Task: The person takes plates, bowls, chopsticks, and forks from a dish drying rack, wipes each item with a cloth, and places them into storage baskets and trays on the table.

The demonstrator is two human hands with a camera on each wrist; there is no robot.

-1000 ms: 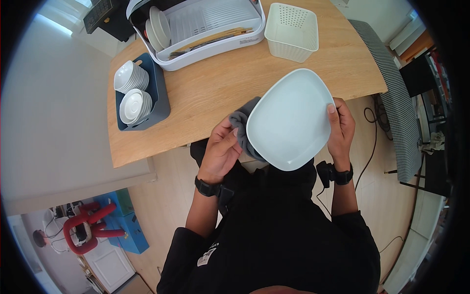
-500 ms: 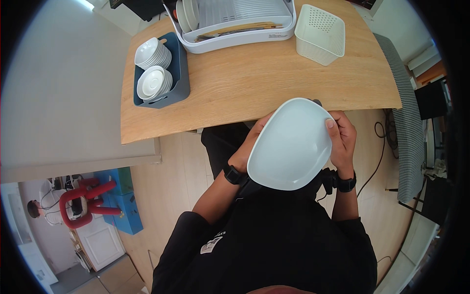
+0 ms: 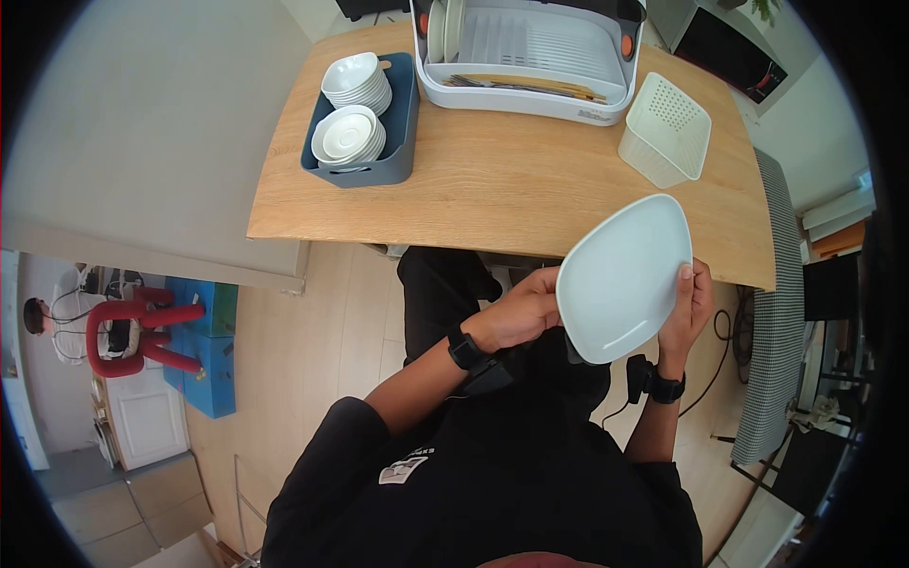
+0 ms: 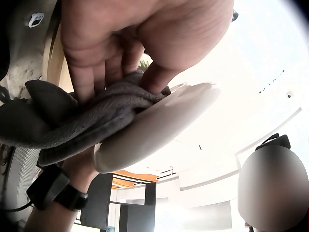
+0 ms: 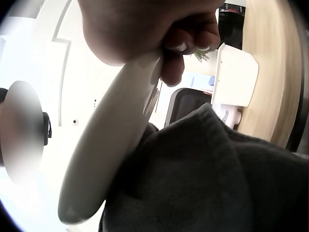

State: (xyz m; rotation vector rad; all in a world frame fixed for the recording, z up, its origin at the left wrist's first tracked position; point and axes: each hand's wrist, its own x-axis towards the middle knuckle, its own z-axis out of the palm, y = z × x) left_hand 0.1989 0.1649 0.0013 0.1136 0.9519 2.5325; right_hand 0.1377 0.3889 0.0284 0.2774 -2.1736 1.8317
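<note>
A white plate (image 3: 625, 279) with rounded corners is held tilted over the lap, in front of the table edge. My right hand (image 3: 689, 308) pinches its right rim, thumb on the upper face and fingers behind. At the left rim is my left hand (image 3: 519, 312), its fingertips hidden by the plate in the head view. The left wrist view shows that hand gripping a bunched dark grey cloth (image 4: 87, 121) against the plate's underside. In the right wrist view the cloth (image 5: 193, 179) hangs behind the plate.
On the wooden table (image 3: 511, 204) stand a blue-grey bin (image 3: 402, 123) with stacked white bowls (image 3: 350, 134), a white dish rack (image 3: 530, 102) with plates and chopsticks, and a cream perforated basket (image 3: 663, 151). A checked-cloth bench (image 3: 772, 312) is at the right.
My left hand and the cloth have gone from the plate's left rim to behind it, the hand now showing again at the left. The plate has tilted; the head view has shifted.
</note>
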